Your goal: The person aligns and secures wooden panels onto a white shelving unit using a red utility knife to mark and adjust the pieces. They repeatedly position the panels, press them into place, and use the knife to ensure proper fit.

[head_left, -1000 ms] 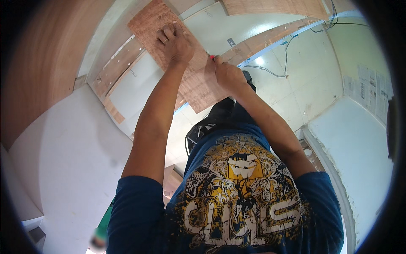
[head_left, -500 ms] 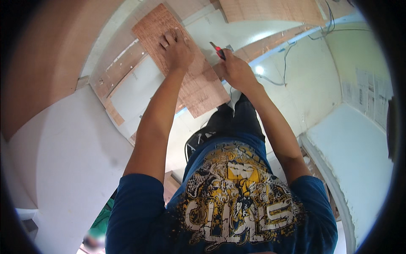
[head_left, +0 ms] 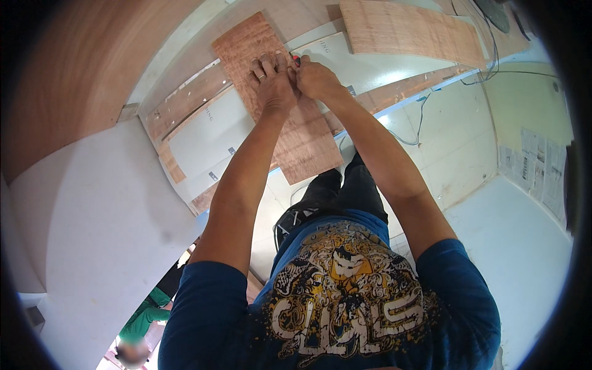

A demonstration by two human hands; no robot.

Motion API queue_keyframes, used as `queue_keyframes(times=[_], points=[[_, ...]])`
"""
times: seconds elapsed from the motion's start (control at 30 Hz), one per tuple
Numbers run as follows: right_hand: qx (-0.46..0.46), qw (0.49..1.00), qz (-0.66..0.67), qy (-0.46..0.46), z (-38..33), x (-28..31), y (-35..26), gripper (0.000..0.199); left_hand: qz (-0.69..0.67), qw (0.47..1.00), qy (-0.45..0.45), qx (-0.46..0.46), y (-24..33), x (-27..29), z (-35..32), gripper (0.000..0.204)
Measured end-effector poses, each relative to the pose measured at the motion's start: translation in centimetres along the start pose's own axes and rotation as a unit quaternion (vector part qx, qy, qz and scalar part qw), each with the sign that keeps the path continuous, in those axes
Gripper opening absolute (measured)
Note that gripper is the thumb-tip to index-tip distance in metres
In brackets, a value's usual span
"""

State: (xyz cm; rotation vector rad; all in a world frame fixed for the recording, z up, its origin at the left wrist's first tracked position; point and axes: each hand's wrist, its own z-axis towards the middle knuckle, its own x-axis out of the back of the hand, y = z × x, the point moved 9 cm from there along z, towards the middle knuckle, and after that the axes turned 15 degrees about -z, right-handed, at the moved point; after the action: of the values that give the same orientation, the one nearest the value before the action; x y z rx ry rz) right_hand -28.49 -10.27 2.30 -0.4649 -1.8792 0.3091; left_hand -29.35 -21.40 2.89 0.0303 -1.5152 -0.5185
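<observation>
A reddish-brown plywood board (head_left: 308, 135) lies slanted across white panels. My left hand (head_left: 270, 80) presses flat on its upper part, fingers spread, a ring on one finger. My right hand (head_left: 314, 77) is right beside it, touching it, closed around a small red-tipped pencil (head_left: 296, 60) at the board's right edge. Both forearms reach forward from the lower edge, above a blue printed shirt and dark trousers.
White panels (head_left: 203, 132) and narrow wooden strips (head_left: 185, 108) lie under the board. Another plywood sheet (head_left: 401, 28) lies at the upper right. A black cable (head_left: 493, 68) runs along the right. A large white sheet (head_left: 98, 216) is at left; a person in green (head_left: 145, 317) is below.
Both hands have moved up the board and come together; the right hand, earlier apart at the board's right edge, now touches the left.
</observation>
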Motion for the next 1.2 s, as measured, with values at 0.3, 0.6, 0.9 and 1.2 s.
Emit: queue_keyframes(times=[0.3, 0.6, 0.9, 1.2], points=[[0.053, 0.997, -0.053, 0.035, -0.8, 0.1, -0.6, 0.042, 0.021, 0.999, -0.011, -0.029, 0.0, -0.1, -0.3, 0.06], [-0.026, 0.998, -0.052, -0.004, -8.1, -1.9, 1.2, 0.031, 0.034, 0.999, -0.031, -0.014, 1.0, 0.1, 0.3, 0.067], [-0.029, 0.998, -0.046, -0.012, -9.4, -1.7, 2.1, 0.043, 0.02, 1.0, -0.013, -0.001, -0.2, -0.4, 0.3, 0.062], [0.003, 0.998, 0.027, 0.054, -8.5, 1.9, 4.0, 0.031, -0.013, 0.999, -0.041, 0.018, 0.2, 0.0, -0.1, 0.07]])
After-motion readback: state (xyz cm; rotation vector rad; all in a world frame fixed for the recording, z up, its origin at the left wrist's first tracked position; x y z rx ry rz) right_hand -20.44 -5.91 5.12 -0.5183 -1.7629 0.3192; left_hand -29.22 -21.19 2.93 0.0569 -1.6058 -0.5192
